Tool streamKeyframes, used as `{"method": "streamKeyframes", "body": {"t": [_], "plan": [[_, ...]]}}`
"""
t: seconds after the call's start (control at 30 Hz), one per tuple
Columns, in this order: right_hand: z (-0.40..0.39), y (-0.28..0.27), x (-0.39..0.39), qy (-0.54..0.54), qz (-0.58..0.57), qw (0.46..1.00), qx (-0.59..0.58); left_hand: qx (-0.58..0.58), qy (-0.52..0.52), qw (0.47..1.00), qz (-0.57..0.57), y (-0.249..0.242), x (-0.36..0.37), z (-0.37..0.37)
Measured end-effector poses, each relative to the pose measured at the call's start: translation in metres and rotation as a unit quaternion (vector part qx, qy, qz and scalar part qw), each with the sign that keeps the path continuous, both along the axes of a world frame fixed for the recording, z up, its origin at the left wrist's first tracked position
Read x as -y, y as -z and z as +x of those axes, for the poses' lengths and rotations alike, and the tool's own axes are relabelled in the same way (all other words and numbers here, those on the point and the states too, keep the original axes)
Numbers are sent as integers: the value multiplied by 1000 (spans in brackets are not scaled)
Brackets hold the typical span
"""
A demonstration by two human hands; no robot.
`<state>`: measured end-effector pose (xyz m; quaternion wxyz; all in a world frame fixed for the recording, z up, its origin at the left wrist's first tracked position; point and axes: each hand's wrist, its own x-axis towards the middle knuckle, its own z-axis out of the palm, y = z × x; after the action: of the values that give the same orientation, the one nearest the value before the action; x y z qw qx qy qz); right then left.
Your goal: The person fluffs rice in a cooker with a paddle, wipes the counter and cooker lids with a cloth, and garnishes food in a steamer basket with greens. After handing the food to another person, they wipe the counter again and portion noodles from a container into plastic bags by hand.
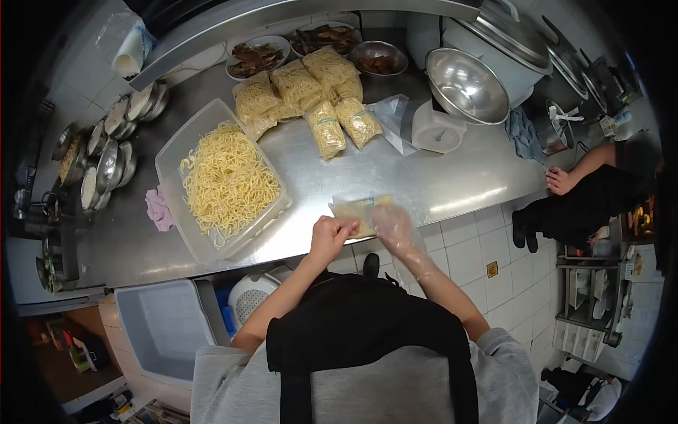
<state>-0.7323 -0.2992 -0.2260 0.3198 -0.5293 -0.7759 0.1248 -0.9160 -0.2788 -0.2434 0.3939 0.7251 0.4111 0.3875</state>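
Note:
A clear plastic bag of noodles (361, 210) lies at the front edge of the steel counter. My left hand (330, 237), bare, is closed with its fingertips at the bag's left side. My right hand (395, 227), in a clear plastic glove, grips the bag's right side; its fingers are partly blurred. To the left, a plastic tub (277, 205) holds a heap of loose yellow noodles (229, 177). Several filled noodle bags (326, 131) are piled behind, beside some flat empty plastic bags (393, 121) and a white weighing scale (438, 128).
A large steel bowl (467, 85) rests on the scale. Bowls of dark food (258, 56) stand at the back. A pink cloth (159, 210) lies left of the tub, near stacked metal bowls (111, 166). At the right, another person's hand (560, 181) is by the counter end.

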Motion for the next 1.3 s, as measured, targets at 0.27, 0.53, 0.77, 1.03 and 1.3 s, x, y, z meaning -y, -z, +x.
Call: {"method": "streamKeyframes", "body": {"t": [0.27, 0.53, 0.77, 1.03, 1.3], "plan": [[-8, -15, -82, 183, -277, 941, 68, -101, -142, 984, -36, -6, -52, 16], [-3, -6, -95, 188, -270, 942, 73, -139, -164, 959, 184, -32, -58, 8], [5, 0, -95, 154, -225, 961, 50, -246, 82, 935, 243, -47, -24, 32], [16, 1, -105, 150, -154, 974, 66, -361, 66, 905, 215, -40, -41, 36], [65, -53, -95, 139, -85, 971, -174, -360, 72, 918, 151, -61, -81, 35]]}}
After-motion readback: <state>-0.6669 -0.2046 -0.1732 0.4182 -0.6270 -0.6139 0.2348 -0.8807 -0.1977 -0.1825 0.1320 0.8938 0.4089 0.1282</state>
